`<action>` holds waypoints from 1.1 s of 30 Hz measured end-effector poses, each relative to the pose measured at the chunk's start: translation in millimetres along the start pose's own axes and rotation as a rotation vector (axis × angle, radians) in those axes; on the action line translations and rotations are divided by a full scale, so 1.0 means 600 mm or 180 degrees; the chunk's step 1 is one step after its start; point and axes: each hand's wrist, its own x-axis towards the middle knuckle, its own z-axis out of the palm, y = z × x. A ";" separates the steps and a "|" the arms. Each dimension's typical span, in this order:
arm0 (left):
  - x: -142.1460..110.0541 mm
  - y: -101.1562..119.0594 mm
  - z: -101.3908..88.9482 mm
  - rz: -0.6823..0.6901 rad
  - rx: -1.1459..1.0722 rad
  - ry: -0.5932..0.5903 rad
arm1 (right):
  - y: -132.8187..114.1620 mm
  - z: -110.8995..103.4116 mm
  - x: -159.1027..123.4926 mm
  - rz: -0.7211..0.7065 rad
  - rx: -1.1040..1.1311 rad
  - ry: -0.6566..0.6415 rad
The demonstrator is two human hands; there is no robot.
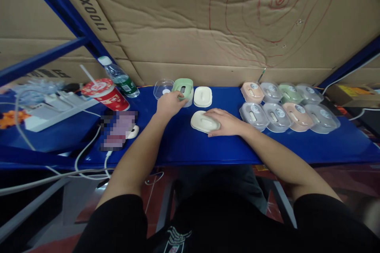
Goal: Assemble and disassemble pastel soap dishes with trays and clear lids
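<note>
My left hand point(170, 106) has its fingers bent against the near left side of a green-topped plastic box point(183, 87), which has a dark slot in its top. Close behind that hand lies a clear plastic cover point(160, 85) with a round label. The fingers of my right hand point(225, 121) are closed round the right side of a cream plastic piece point(198, 121) with a raised middle. Part of that piece is hidden or blurred by the fingers. A similar cream piece point(203, 97) lies just behind it, right of the green-topped box.
Several boxes with clear covers point(277, 115) stand in two rows at the right of the blue table point(184, 146). To the left are a red cup point(111, 97) with a straw, a water bottle point(123, 81), a blurred-out phone point(118, 128) and a power strip point(59, 110). Cardboard point(178, 23) walls the back.
</note>
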 end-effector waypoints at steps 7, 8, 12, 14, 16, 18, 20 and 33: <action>0.002 -0.001 -0.003 0.0043 -0.0026 0.0150 | -0.002 -0.003 -0.001 -0.0007 -0.0067 -0.0037; 0.001 0.001 -0.004 0.0051 -0.0045 0.0200 | -0.004 -0.005 -0.002 -0.0002 -0.0079 -0.0046; -0.009 0.012 -0.002 0.0309 -0.0216 0.0369 | -0.011 -0.009 -0.004 0.0008 -0.0113 -0.0021; -0.015 0.017 -0.001 0.0575 -0.0282 0.0353 | -0.013 -0.010 -0.004 -0.0027 -0.0112 0.0175; -0.020 0.020 -0.002 0.0810 -0.0308 0.0311 | -0.012 -0.012 -0.004 -0.0025 -0.0116 0.0588; -0.023 0.022 -0.002 0.0943 -0.0328 0.0288 | -0.009 -0.015 -0.003 0.0129 -0.0121 0.1094; -0.024 0.024 0.000 0.0967 -0.0413 0.0300 | -0.004 -0.016 -0.001 0.0443 -0.0082 0.1532; -0.054 0.101 0.079 0.0690 -0.3207 -0.0998 | 0.002 0.010 0.013 0.0783 0.0143 0.2077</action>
